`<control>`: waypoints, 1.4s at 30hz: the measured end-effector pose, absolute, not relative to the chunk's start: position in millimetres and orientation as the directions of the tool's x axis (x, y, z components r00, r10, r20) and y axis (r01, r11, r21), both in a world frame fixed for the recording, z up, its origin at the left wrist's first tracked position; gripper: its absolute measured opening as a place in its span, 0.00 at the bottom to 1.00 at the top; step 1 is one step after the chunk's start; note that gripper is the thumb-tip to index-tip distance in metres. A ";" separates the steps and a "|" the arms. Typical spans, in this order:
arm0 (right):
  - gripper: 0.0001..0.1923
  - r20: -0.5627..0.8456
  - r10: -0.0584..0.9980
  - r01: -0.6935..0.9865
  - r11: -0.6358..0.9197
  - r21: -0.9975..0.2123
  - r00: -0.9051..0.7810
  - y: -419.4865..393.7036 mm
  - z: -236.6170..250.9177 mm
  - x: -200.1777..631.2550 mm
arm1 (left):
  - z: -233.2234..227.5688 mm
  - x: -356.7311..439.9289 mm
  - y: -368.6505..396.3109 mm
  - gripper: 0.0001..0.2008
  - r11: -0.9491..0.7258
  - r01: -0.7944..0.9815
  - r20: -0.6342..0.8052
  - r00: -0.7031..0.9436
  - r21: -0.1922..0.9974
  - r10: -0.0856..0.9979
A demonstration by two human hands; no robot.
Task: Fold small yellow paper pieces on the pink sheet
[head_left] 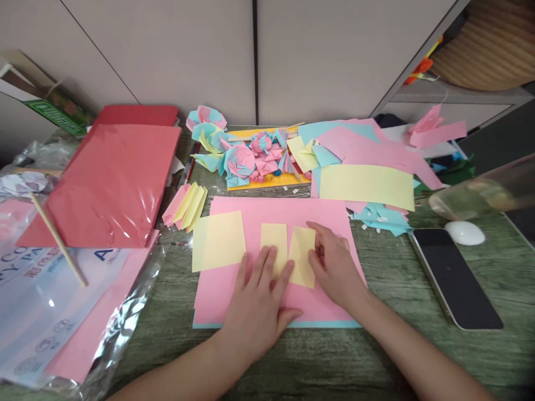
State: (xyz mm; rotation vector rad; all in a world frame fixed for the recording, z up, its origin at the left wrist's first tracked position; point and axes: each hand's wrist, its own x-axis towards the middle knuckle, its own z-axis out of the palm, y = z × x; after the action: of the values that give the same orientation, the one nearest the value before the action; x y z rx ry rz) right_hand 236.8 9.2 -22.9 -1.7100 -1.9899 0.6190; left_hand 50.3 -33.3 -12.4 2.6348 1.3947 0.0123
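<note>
"Y PA" on pkg, L hand on yellow slip

Presents a bare left hand and a bare right hand. Shows slim, tapering fingers, rounded at the tips. Narrows at both wrists; continues uncovered along left forearm and right forearm to edge of view.

There on my right, a dark-screened phone lies on the desk, a white rounded object just beyond; far left, I spot an open, green-printed box!
</note>
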 end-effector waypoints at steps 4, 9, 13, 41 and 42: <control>0.26 0.038 0.989 0.790 0.134 -0.599 -0.140 10.3 -22.4 236.5 | -12.3 49.4 -31.9 0.34 -0.560 0.816 -0.067 0.572 0.144 0.817; 0.25 0.060 0.989 0.777 0.144 -0.613 -0.135 11.1 -22.5 236.5 | -7.9 46.3 -29.5 0.33 -0.616 0.778 -0.063 0.626 0.123 0.777; 0.27 0.065 0.993 0.751 0.119 -0.649 -0.100 11.6 -23.8 236.8 | -4.6 44.4 -30.1 0.33 -0.646 0.754 -0.065 0.655 0.114 0.753; 0.27 0.071 0.991 0.787 0.132 -0.602 -0.112 11.1 -25.0 236.8 | -4.2 43.6 -34.8 0.32 -0.618 0.773 -0.115 0.633 0.140 0.766; 0.27 0.066 0.992 0.788 0.127 -0.602 -0.109 11.0 -25.0 236.8 | -4.2 43.7 -34.3 0.32 -0.618 0.774 -0.115 0.633 0.141 0.766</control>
State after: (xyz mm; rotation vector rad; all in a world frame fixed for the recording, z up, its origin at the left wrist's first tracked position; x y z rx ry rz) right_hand 236.8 11.0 -25.0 -1.7125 -1.9548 0.5929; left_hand 43.7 -34.3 -4.2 2.6754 1.2734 -0.0652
